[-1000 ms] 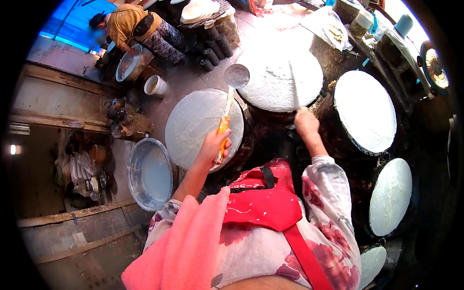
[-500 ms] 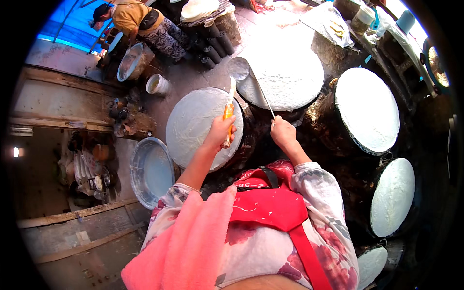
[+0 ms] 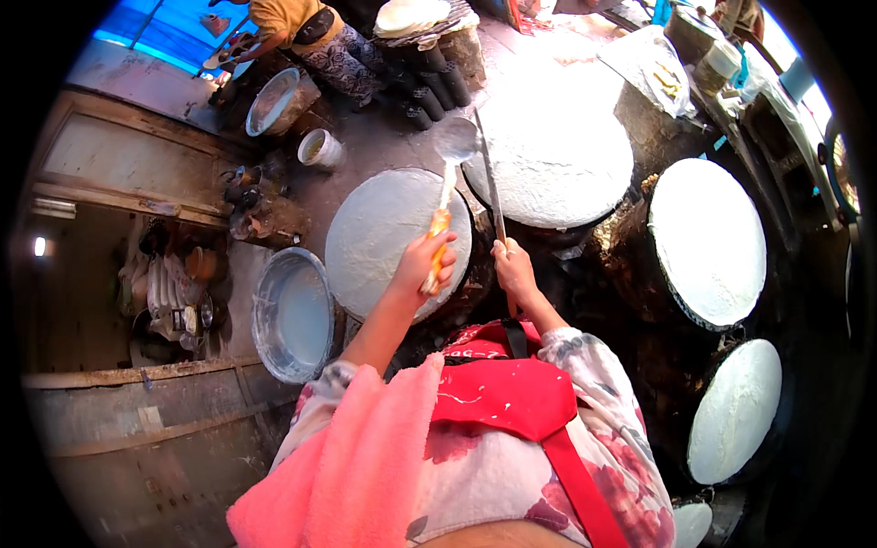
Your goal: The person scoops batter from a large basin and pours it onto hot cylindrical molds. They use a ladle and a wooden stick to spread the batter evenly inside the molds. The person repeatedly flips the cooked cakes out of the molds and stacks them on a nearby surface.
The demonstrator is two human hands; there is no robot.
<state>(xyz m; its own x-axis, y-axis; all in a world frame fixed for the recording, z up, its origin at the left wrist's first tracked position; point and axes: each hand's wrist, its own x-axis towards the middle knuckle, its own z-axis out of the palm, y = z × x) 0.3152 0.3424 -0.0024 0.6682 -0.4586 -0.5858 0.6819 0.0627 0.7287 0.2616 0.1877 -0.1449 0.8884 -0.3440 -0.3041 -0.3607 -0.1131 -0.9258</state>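
My left hand is closed around the orange handle of a ladle. The ladle's shaft is coated white, and its round grey bowl lies beyond the far edge of the nearest drum top. In my right hand is a long, thin, flat stick, gripped near its lower part and pointing away from me. Its upper part runs close along the right side of the bowl; whether they touch I cannot tell. Below my left hand is a round, white-coated drum top. A brighter white round top lies beyond the stick.
Further white round tops curve down my right side. A large basin with pale liquid stands at left, near a white bucket. A co-worker in a yellow top bends near another basin at the back left.
The stick has turned from a leftward slant to nearly upright, and my right hand has shifted slightly left. The whole view has shifted a little. The co-worker's arm now reaches further out.
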